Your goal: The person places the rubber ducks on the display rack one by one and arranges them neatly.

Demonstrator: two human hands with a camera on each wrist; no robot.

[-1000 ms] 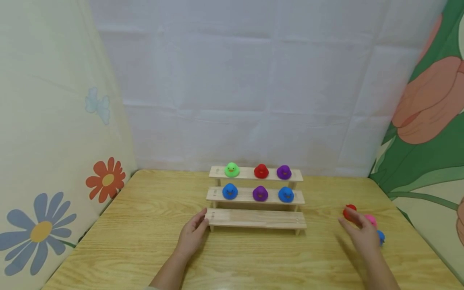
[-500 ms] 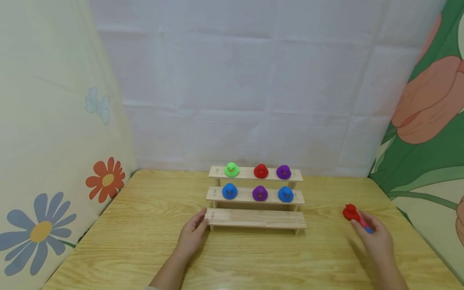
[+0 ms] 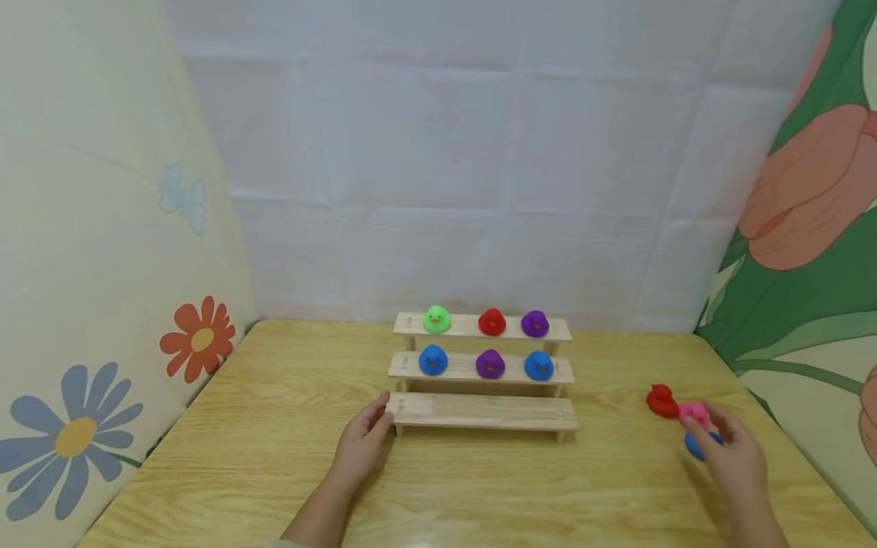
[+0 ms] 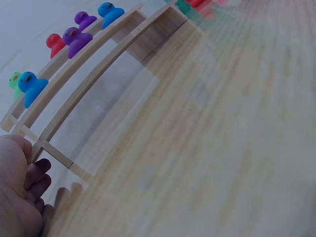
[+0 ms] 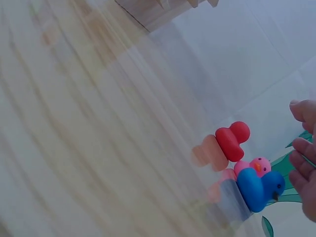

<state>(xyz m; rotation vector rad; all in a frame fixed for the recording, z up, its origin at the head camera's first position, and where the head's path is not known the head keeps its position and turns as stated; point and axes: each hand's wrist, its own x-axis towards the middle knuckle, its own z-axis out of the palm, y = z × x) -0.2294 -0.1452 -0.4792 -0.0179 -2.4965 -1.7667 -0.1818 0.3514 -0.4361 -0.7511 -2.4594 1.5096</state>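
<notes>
Head view: lower centre, left hand [image 3: 363,441] pinches shelf [image 3: 483,412]; lower right, right hand [image 3: 738,455], fingers parted, empty, beside blue duck [image 3: 695,444].

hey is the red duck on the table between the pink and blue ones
No, the pink duck sits between the red duck and the blue duck.

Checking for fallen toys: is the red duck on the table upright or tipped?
Upright: the red duck sits base down on the table, head on top.
</notes>
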